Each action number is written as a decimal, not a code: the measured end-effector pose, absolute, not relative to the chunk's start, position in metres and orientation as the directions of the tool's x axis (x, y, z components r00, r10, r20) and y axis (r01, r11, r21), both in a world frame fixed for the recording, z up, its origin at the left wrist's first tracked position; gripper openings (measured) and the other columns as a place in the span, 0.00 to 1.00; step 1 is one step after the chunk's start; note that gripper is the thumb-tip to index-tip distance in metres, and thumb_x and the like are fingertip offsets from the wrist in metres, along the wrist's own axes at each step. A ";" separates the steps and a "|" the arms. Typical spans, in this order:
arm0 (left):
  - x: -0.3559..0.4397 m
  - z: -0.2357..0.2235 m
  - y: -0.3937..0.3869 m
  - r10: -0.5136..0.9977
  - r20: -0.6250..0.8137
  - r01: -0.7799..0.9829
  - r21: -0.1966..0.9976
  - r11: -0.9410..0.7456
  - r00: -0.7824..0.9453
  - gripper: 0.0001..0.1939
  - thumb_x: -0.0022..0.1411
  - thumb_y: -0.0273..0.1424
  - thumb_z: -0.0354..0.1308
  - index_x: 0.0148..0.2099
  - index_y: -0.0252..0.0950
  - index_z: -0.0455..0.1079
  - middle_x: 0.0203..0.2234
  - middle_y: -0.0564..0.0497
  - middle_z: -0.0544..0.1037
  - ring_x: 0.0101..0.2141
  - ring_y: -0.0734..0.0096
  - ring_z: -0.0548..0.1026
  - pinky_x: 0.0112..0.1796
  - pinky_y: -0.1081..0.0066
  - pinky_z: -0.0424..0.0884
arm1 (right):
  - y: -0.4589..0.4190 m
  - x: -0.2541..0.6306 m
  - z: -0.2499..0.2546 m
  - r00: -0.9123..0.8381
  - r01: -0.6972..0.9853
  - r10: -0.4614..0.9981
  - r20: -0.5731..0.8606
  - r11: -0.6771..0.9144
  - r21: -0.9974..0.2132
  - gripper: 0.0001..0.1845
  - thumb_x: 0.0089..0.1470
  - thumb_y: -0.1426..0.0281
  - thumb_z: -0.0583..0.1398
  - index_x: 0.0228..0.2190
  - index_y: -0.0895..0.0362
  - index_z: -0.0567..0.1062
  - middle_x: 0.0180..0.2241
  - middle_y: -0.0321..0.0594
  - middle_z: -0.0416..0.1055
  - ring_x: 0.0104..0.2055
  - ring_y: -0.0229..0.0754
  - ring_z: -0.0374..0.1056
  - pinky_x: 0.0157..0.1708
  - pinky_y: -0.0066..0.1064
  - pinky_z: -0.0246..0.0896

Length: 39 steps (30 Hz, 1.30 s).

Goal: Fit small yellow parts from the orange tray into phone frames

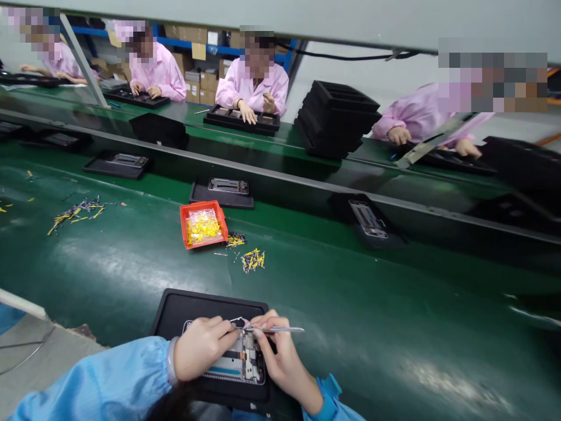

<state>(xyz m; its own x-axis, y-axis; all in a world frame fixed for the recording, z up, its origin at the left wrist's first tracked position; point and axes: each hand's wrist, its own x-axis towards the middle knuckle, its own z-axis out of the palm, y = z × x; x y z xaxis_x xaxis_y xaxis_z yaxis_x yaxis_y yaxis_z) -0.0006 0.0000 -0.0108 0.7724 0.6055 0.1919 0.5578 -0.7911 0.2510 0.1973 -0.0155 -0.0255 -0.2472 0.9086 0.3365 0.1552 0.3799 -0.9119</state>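
An opened phone body (pixel 225 369) with exposed circuit parts lies on a black tray (pixel 193 301) right in front of me. My left hand (pixel 205 348) reaches over its upper left part, fingertips pinched together. A small dark piece (pixel 238 321) shows at those fingertips, too small to name. In my right hand (pixel 280 356), thumb and fingers grip metal tweezers (pixel 287 330) over the phone's top edge. The tweezers' back end points right, while their tips meet the left fingertips. Both hands partly hide the phone.
Beyond the tray stands a red bin (pixel 204 241) of yellow pieces, with small black-and-yellow strips (pixel 253 261) beside it. More strips (pixel 79 214) lie left. Phone bodies on trays (pixel 221 200) line the far strip. Across a divider, several people in pink work near stacked black trays (pixel 335 120).
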 end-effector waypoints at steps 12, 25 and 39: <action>0.003 -0.012 0.001 0.597 0.321 0.568 0.188 -0.801 0.735 0.09 0.70 0.26 0.45 0.39 0.35 0.66 0.26 0.54 0.72 0.23 0.74 0.69 0.21 0.73 0.61 | -0.017 0.197 -0.026 -0.198 0.121 0.917 0.346 0.373 -0.920 0.02 0.65 0.71 0.52 0.39 0.51 0.64 0.34 0.40 0.66 0.37 0.44 0.69 0.36 0.36 0.70; 0.011 -0.003 0.002 0.563 0.355 0.552 0.144 -0.822 0.746 0.14 0.71 0.27 0.38 0.37 0.33 0.64 0.27 0.52 0.72 0.22 0.71 0.70 0.21 0.70 0.64 | -0.007 0.197 0.004 0.262 -0.080 0.896 0.358 0.390 -0.917 0.06 0.60 0.69 0.61 0.38 0.50 0.68 0.33 0.35 0.71 0.36 0.39 0.74 0.39 0.31 0.72; -0.001 0.004 0.002 0.674 0.048 0.610 0.381 -0.695 0.737 0.08 0.63 0.27 0.50 0.45 0.35 0.62 0.41 0.48 0.75 0.37 0.68 0.76 0.34 0.73 0.74 | -0.013 0.181 -0.024 0.071 -0.027 0.968 0.240 0.243 -0.970 0.07 0.61 0.64 0.59 0.39 0.51 0.66 0.34 0.38 0.72 0.38 0.42 0.74 0.37 0.30 0.73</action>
<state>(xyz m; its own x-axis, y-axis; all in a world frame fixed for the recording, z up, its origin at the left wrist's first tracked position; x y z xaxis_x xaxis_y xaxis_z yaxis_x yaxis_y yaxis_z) -0.0012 0.0024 0.0038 0.7372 0.6739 0.0479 0.6101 -0.6945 0.3813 0.1808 -0.0133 -0.0240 0.0706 0.9681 0.2404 -0.0265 0.2428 -0.9697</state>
